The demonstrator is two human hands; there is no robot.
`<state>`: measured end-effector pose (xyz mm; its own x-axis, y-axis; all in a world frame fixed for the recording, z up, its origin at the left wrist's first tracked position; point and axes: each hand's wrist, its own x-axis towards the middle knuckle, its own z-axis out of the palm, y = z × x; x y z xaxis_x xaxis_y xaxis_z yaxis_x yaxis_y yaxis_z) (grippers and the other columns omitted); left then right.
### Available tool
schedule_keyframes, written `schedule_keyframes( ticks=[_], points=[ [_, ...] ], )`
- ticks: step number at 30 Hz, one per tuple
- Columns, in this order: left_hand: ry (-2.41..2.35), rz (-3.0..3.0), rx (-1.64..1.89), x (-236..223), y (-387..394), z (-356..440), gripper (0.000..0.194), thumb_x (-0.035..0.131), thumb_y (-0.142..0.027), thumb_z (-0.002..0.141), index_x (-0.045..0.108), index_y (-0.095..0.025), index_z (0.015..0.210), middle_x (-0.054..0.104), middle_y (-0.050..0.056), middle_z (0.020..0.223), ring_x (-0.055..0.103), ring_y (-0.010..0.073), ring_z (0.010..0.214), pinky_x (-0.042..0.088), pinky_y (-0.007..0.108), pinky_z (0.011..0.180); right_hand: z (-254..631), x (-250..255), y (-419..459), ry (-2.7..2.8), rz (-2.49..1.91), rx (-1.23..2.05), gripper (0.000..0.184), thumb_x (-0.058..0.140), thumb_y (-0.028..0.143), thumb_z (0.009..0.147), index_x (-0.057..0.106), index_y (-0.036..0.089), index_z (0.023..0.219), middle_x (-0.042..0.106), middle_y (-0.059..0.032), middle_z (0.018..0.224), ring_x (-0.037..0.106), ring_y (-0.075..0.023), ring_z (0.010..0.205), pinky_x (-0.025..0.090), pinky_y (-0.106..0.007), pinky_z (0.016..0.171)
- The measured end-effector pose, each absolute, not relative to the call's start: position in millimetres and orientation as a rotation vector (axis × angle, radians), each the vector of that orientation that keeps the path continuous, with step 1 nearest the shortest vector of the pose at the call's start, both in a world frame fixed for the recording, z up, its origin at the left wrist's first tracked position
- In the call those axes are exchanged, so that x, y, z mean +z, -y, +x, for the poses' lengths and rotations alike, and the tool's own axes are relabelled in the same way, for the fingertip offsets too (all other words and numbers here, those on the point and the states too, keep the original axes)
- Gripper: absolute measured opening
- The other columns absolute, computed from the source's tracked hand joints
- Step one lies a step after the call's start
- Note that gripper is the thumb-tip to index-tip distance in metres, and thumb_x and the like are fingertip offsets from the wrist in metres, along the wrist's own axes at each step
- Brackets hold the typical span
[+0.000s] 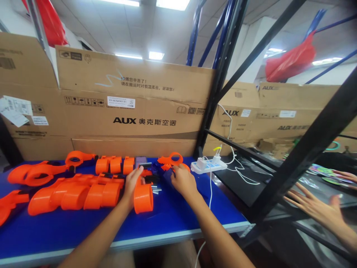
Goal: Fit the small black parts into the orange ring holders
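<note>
My left hand [132, 186] is wrapped round an orange tape dispenser [143, 197], its wide ring hanging down just above the blue tabletop. To the right, my right hand [184, 181] bends its fingers down at a heap of small orange parts [166, 166] beside dark blue material. Whatever those fingertips pinch is too small to make out. Behind the heap lies an orange ring-shaped piece [176, 158]. Small metal strips [156, 190] lie on the table between my hands. A row of orange tape dispensers [75, 195] lies left of my left hand.
More orange dispensers [36, 174] lie at the far left. A phone-like object [141, 160] lies behind my left hand. A white power strip [209, 165] with cables sits at the right edge. Cardboard [134, 130] walls the back. Beyond a black post, another person's hands [320, 208] show.
</note>
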<state>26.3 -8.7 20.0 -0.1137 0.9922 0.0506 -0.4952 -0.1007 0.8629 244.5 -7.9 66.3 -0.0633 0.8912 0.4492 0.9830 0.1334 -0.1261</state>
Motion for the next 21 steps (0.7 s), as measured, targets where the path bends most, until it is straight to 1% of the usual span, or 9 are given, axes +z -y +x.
schedule_keyframes(
  ticks=[4,7,9,12,15,18,21],
  points=[
    [-0.860,0.864,1.547,19.4,8.6,26.6,0.046,0.081,-0.058,0.072,0.058,-0.018,0.067,0.059,-0.001,0.052,0.050,0.0101,0.043,0.038,0.022,0.047,243.9,66.6,9.8,1.979,-1.782,-0.305,0.025,0.056,0.016,0.088,0.072,0.018,0.107,0.069,-0.0153,0.108,0.069,-0.0272,0.091,0.045,-0.030,0.066],
    [-0.864,0.898,1.559,19.5,7.7,27.8,0.046,0.081,-0.058,0.072,0.060,-0.018,0.069,0.060,-0.001,0.053,0.051,0.0106,0.046,0.038,0.022,0.049,239.9,70.3,12.6,1.947,-1.700,-0.295,0.022,0.056,0.020,0.090,0.072,0.018,0.105,0.068,-0.0148,0.108,0.068,-0.0271,0.091,0.046,-0.031,0.068],
    [-0.866,0.913,1.572,19.9,6.8,28.9,0.045,0.083,-0.058,0.071,0.062,-0.018,0.071,0.060,-0.001,0.053,0.052,0.0108,0.047,0.037,0.022,0.050,234.0,72.8,15.3,1.932,-1.510,-0.222,0.024,0.056,0.024,0.093,0.071,0.019,0.110,0.069,-0.0125,0.108,0.067,-0.0252,0.093,0.048,-0.031,0.074],
    [-0.863,0.924,1.575,20.9,6.1,30.0,0.046,0.083,-0.058,0.069,0.063,-0.017,0.076,0.058,-0.003,0.053,0.051,0.0103,0.047,0.037,0.022,0.050,220.2,74.1,17.8,2.004,-1.128,0.006,0.035,0.057,0.031,0.095,0.065,0.022,0.128,0.071,-0.0085,0.107,0.066,-0.0213,0.090,0.051,-0.032,0.081],
    [-0.838,0.889,1.571,21.8,6.5,30.6,0.046,0.084,-0.056,0.068,0.063,-0.017,0.078,0.058,-0.004,0.054,0.051,0.0098,0.046,0.038,0.022,0.050,203.7,71.3,15.0,2.036,-0.994,0.160,0.047,0.063,0.037,0.092,0.060,0.022,0.137,0.072,-0.0079,0.106,0.066,-0.0206,0.085,0.053,-0.034,0.078],
    [-0.794,0.829,1.556,21.7,6.7,31.4,0.045,0.084,-0.054,0.068,0.062,-0.017,0.081,0.062,-0.003,0.057,0.054,0.0113,0.045,0.041,0.024,0.049,190.3,64.5,7.9,1.958,-1.008,0.210,0.046,0.063,0.039,0.092,0.062,0.021,0.134,0.074,-0.0081,0.098,0.066,-0.0207,0.079,0.054,-0.033,0.073],
    [-0.764,0.806,1.503,20.9,5.5,32.7,0.044,0.083,-0.053,0.069,0.064,-0.017,0.087,0.065,-0.001,0.059,0.056,0.0135,0.044,0.041,0.025,0.046,184.0,53.9,1.9,1.930,-0.958,0.246,0.043,0.064,0.035,0.090,0.065,0.021,0.131,0.073,-0.0067,0.091,0.066,-0.0198,0.074,0.054,-0.031,0.069]
  ],
)
